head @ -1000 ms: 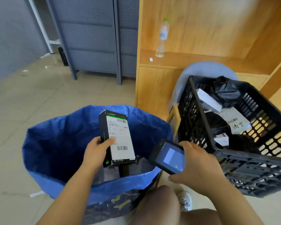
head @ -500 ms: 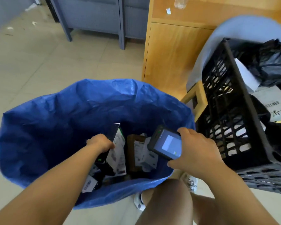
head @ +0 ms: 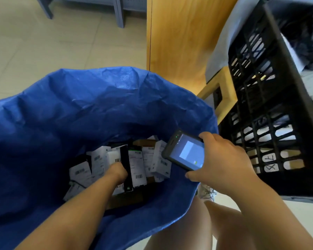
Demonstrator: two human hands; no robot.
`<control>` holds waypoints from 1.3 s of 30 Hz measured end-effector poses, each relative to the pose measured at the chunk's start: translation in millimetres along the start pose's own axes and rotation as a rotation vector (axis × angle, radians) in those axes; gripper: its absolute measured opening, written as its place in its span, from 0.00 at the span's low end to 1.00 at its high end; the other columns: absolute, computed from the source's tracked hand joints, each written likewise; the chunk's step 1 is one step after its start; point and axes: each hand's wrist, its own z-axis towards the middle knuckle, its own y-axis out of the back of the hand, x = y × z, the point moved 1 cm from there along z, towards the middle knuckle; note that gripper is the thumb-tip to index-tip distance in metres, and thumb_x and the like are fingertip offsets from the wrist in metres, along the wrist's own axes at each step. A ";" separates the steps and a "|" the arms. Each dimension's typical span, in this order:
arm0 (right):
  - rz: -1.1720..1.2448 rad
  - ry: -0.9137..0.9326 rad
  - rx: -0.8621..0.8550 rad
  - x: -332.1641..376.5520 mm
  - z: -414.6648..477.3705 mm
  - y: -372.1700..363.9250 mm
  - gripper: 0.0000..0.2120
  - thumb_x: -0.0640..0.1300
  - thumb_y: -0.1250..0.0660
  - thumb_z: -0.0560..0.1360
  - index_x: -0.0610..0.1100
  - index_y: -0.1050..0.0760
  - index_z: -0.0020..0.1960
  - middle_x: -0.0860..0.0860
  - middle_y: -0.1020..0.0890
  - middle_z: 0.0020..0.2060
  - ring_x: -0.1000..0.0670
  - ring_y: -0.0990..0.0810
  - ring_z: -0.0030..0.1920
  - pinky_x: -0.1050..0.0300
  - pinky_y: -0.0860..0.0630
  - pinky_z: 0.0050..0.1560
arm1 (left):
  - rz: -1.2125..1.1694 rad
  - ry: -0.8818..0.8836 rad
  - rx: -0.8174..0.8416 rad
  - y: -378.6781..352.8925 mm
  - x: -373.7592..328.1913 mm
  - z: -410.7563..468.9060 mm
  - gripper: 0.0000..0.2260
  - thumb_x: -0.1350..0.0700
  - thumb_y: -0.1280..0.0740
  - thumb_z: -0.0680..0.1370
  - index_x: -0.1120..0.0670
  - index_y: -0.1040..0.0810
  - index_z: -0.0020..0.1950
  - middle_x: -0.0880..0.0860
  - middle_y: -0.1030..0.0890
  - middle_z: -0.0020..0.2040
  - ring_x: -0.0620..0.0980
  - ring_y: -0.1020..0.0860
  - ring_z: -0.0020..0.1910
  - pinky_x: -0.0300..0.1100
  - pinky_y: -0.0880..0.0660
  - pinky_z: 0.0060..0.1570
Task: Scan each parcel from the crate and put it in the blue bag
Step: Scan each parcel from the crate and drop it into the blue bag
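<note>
Our legs (head: 181,230): we are keeping them bare and bent just below the right grip, with a shoe (head: 207,193) showing beside the bag's rim.
Right grip (head: 222,159): we are wrapping fingers and thumb round the handheld scanner (head: 185,153), its lit screen facing up, above the bag's right edge.
Left grip (head: 117,171): we are reaching down inside the bag, fingers curled on the dark side edge of the black boxed parcel (head: 135,166).
Black boxed parcel: it is lying inside the bag just right of the left grip, white barcode label up, left of and below the scanner.
Other parcels (head: 98,160): white labelled boxes are crowding all round the left grip on the bag's bottom.
Blue bag (head: 98,105): it is standing open around the left grip.
Crate (head: 271,105): black and slatted, it is sitting just right of the right grip, tilted on a wooden stool (head: 224,91); its contents are looking blurred.
Wooden cabinet (head: 175,42): it is standing beyond both grips.
</note>
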 end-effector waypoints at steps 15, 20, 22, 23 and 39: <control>-0.022 0.022 -0.107 -9.1 -66.9 56.9 0.34 0.64 0.28 0.58 0.50 0.37 0.56 0.53 0.31 0.45 0.49 0.32 0.43 0.52 0.32 0.42 | 0.090 -0.322 -0.251 69.9 -22.0 -109.7 0.06 0.47 0.34 0.76 0.48 0.24 0.46 0.50 0.22 0.46 0.50 0.23 0.45 0.42 0.27 0.41; 0.013 0.013 -0.274 -27.1 -107.4 99.3 0.33 0.64 0.28 0.57 0.51 0.36 0.53 0.54 0.31 0.42 0.48 0.31 0.41 0.53 0.34 0.39 | -0.057 -0.499 -0.347 99.3 -59.8 -180.4 0.09 0.46 0.33 0.77 0.48 0.22 0.52 0.47 0.21 0.51 0.49 0.22 0.51 0.47 0.24 0.54; 0.015 -0.004 -0.346 -40.1 -123.3 116.0 0.34 0.65 0.27 0.57 0.51 0.35 0.54 0.54 0.31 0.42 0.48 0.31 0.41 0.53 0.35 0.38 | -0.080 -0.577 -0.384 105.7 -79.3 -208.4 0.09 0.45 0.32 0.76 0.47 0.22 0.52 0.45 0.21 0.51 0.47 0.22 0.52 0.46 0.25 0.56; 0.015 -0.013 -0.377 -48.1 -130.8 123.4 0.35 0.65 0.27 0.57 0.51 0.35 0.56 0.54 0.31 0.42 0.48 0.31 0.41 0.53 0.34 0.38 | -0.089 -0.621 -0.401 107.4 -89.3 -221.3 0.08 0.45 0.32 0.76 0.46 0.22 0.52 0.45 0.21 0.51 0.46 0.22 0.53 0.45 0.26 0.56; 0.160 -0.443 -0.578 -251.1 -153.1 130.8 0.39 0.68 0.29 0.58 0.51 0.37 0.62 0.54 0.27 0.51 0.48 0.25 0.50 0.52 0.26 0.46 | -0.033 -1.176 -0.475 63.4 -336.8 -288.4 0.03 0.46 0.30 0.74 0.42 0.22 0.43 0.40 0.20 0.37 0.35 0.23 0.37 0.34 0.28 0.36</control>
